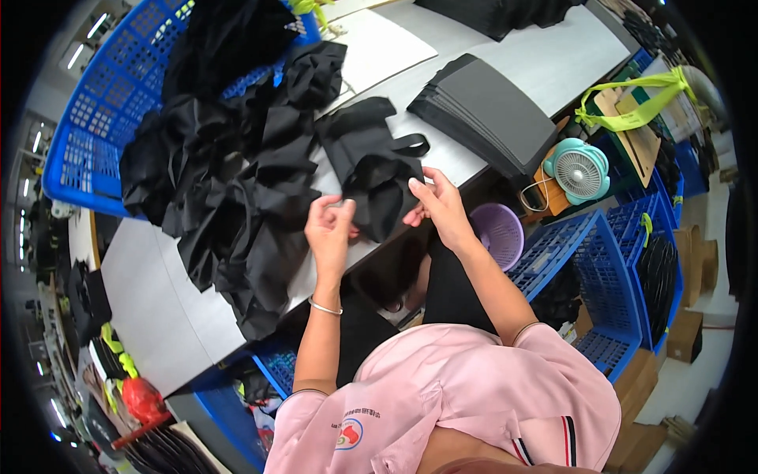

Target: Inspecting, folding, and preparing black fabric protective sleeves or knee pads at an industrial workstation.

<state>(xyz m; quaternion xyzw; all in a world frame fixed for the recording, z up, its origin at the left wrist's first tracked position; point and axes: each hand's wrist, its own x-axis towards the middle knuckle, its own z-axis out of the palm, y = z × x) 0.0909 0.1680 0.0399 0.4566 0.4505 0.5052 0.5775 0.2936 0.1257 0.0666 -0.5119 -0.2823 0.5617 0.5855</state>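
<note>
A black fabric piece [383, 193] with a strap loop [412, 144] lies at the table's near edge, partly folded over itself. At its left side is my left hand [328, 233], fingers loosely curled and thumb apart from them. My right hand [444, 212] is at its right edge, thumb and fingers spread. The thumb tip seems to touch the fabric. No firm grip shows in either hand. Left of my hands spreads a big heap of crumpled black fabric pieces [264, 201], spilling from a blue plastic basket [95, 146].
Beyond the fabric stands a stack of flat dark grey panels [493, 107] on the white table [170, 304]. To the right are a turquoise fan [580, 170], a purple bin [499, 237] and blue crates [612, 272]. A red bundle [144, 400] hangs at lower left.
</note>
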